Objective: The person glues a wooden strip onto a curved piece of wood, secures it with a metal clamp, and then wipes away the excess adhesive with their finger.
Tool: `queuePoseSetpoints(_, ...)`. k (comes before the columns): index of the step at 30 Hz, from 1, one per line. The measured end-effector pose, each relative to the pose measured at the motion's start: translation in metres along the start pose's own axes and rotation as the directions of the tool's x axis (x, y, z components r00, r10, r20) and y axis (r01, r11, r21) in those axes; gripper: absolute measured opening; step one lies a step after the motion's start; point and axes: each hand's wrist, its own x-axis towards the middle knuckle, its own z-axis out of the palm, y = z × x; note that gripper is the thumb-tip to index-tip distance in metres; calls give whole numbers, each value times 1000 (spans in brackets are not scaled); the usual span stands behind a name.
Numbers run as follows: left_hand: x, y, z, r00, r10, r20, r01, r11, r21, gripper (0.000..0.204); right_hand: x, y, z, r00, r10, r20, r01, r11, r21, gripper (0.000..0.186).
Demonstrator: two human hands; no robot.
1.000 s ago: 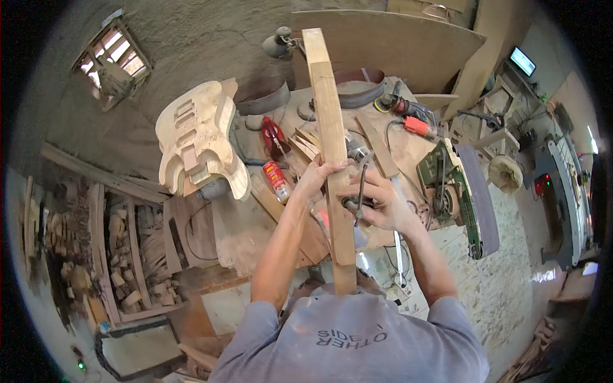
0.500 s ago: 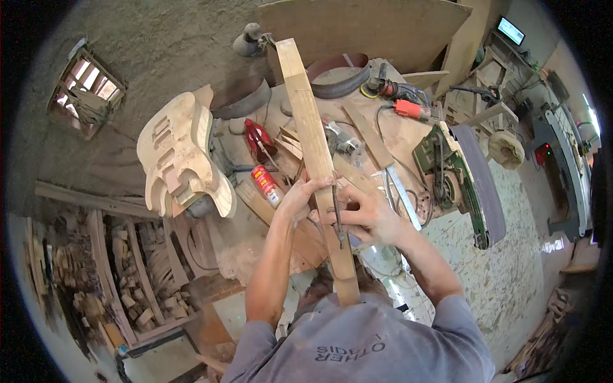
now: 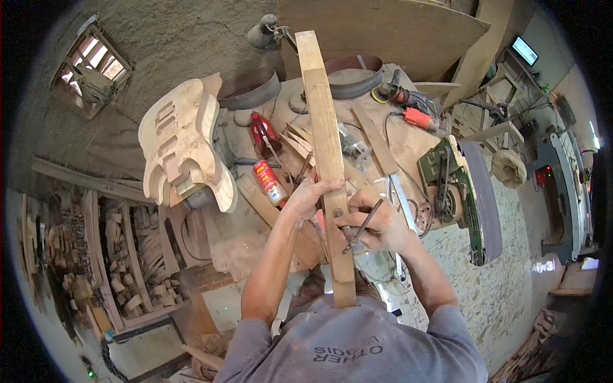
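Observation:
A long, pale wooden bar (image 3: 327,121), shaped like a guitar neck blank, runs from my chest out over the bench. My left hand (image 3: 306,198) grips it from the left side, thumb across its top face. What look like parts of a dark metal clamp (image 3: 365,227) show on both sides of the wood, with a round pad on the top face. My right hand (image 3: 382,223) has its fingers closed round the clamp's screw end, by a thin slanted handle bar. The clamp's frame is mostly hidden behind the wood and my hands.
A guitar body (image 3: 172,140) stands at the left beside a red-and-white can (image 3: 269,182) and a red tool (image 3: 263,135). A green belt sander (image 3: 447,185) is at the right. Behind lie sanding belts (image 3: 353,83), an orange-and-black power tool (image 3: 418,117) and a metal square (image 3: 402,198).
The clamp's handle bar has turned from nearly upright to a slant, with my right hand at it. My left hand keeps its grip on the wood. The whole view has shifted slightly.

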Motion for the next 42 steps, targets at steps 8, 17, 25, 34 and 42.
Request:
queuePoseSetpoints(8,7,-8,-8,998,52,30,-53,999,2,65,5,-10,-11,995,5,96,-16,993,116,44)
queuePoseSetpoints(17,3,-5,-4,999,34,4,-34,999,16,70,8,-17,-11,990,76,121,-78,997,14,40)
queuePoseSetpoints(25,2,-8,-4,1000,-5,-3,5,999,-41,69,4,-32,-25,973,175,152,-184,982,50,51)
queuePoseSetpoints(34,2,-4,2,999,6,43,-5,1000,-27,75,13,-78,-66,990,-133,36,138,933,-332,65)
queuePoseSetpoints(42,13,-5,4,997,9,76,-7,999,-35,66,14,-74,-41,955,-290,63,264,735,-624,47)
